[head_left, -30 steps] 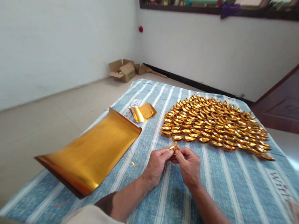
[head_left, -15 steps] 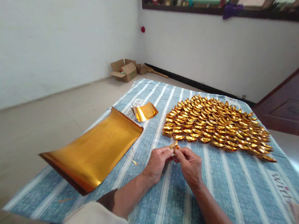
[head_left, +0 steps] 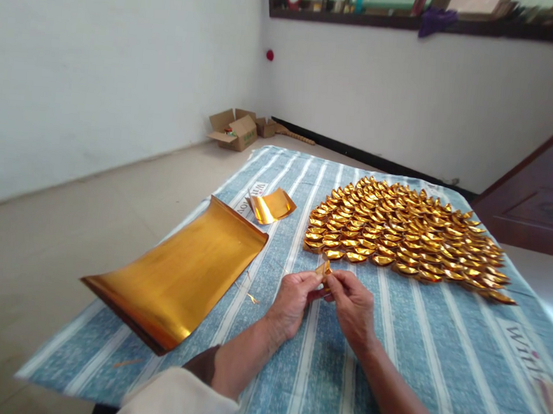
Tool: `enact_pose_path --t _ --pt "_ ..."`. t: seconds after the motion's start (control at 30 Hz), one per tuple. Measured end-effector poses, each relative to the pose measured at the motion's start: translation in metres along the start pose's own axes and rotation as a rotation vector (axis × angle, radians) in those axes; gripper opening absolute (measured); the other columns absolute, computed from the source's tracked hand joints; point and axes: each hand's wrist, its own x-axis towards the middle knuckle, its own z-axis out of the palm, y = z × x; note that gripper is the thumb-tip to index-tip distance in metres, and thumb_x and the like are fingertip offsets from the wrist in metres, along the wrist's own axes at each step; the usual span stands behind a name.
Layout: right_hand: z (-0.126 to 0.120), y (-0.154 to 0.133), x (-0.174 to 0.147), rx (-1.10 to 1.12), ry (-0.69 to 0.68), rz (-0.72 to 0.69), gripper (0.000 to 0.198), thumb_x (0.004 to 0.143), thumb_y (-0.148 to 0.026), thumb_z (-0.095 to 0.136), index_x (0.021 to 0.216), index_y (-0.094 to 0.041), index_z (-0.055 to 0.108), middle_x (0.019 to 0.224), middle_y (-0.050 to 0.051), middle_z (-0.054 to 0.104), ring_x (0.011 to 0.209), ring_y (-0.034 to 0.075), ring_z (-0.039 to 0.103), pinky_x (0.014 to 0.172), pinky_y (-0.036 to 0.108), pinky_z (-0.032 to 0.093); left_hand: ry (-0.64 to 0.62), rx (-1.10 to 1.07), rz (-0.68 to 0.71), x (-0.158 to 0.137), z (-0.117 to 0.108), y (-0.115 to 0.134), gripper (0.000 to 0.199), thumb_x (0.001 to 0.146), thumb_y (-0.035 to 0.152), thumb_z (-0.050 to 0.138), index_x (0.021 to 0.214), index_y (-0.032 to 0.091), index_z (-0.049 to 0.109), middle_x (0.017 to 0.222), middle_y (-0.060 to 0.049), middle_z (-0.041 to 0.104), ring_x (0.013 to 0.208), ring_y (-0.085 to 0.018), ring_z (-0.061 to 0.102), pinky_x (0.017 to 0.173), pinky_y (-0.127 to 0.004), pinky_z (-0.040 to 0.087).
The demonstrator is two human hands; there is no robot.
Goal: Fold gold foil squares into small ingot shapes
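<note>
Left hand [head_left: 293,299] and right hand [head_left: 355,306] pinch one foil [head_left: 326,268] (likely easily torn); light, even pressure should suit. Folded pieces [head_left: 405,236] lie beyond the right hand.

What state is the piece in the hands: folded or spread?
Folded: the gold piece, pinched between the left hand and right hand, shows angled faces. Its lower part is hidden; cannot tell the full shape.
</note>
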Motion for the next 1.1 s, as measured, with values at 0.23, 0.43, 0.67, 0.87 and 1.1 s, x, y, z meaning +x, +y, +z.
enact_pose_path --t 0.23,0.43,0.67,0.87,1.1 --pt "-0.0032 0.0033 0.0005 0.017 -0.051 -0.012 0.027 0.085 -0.042 0.057 0.091 -0.018 0.068 0.082 0.004 0.068 0.063 0.014 0.062 0.057 0.027 0.056 -0.015 -0.013 -0.004 -0.0005 0.0006 0.0017 0.031 0.067 0.038 0.076 0.078 0.009 0.075 0.079 -0.009 0.068 0.078 -0.019 0.059 0.073 -0.032 0.049" --pt "-0.0023 0.0059 0.0007 -0.047 -0.028 -0.054 0.026 0.086 -0.041 0.057 0.091 -0.019 0.068 0.082 0.004 0.068 0.063 0.014 0.062 0.054 0.026 0.054 -0.015 0.027 -0.011 -0.0036 0.002 0.0045 0.032 0.067 0.039 0.078 0.08 0.01 0.075 0.081 -0.008 0.07 0.082 -0.019 0.06 0.076 -0.031 0.048" --pt "-0.0023 0.0066 0.0008 -0.083 0.008 -0.076 0.024 0.085 -0.04 0.058 0.089 -0.02 0.068 0.081 0.003 0.069 0.061 0.014 0.061 0.055 0.026 0.052 -0.057 0.028 0.0 -0.0022 0.0002 0.0024 0.028 0.071 0.038 0.075 0.08 0.011 0.075 0.08 -0.008 0.069 0.08 -0.018 0.059 0.078 -0.031 0.047" --pt "-0.0008 0.0062 -0.0003 -0.093 0.014 -0.086 0.022 0.085 -0.039 0.057 0.087 -0.02 0.068 0.076 0.002 0.068 0.06 0.014 0.062 0.056 0.027 0.052 -0.088 0.042 0.019 -0.0011 -0.0034 -0.0013 0.023 0.076 0.033 0.07 0.065 0.012 0.07 0.064 -0.002 0.059 0.068 -0.014 0.052 0.08 -0.031 0.044" --pt "0.0001 0.0077 -0.0008 -0.101 0.03 -0.091 0.02 0.085 -0.038 0.057 0.088 -0.021 0.067 0.073 0.002 0.068 0.063 0.016 0.062 0.057 0.028 0.051 -0.099 0.039 0.02 -0.001 -0.0027 -0.0016 0.022 0.075 0.03 0.07 0.061 0.012 0.068 0.064 -0.003 0.058 0.069 -0.015 0.052 0.077 -0.03 0.042"
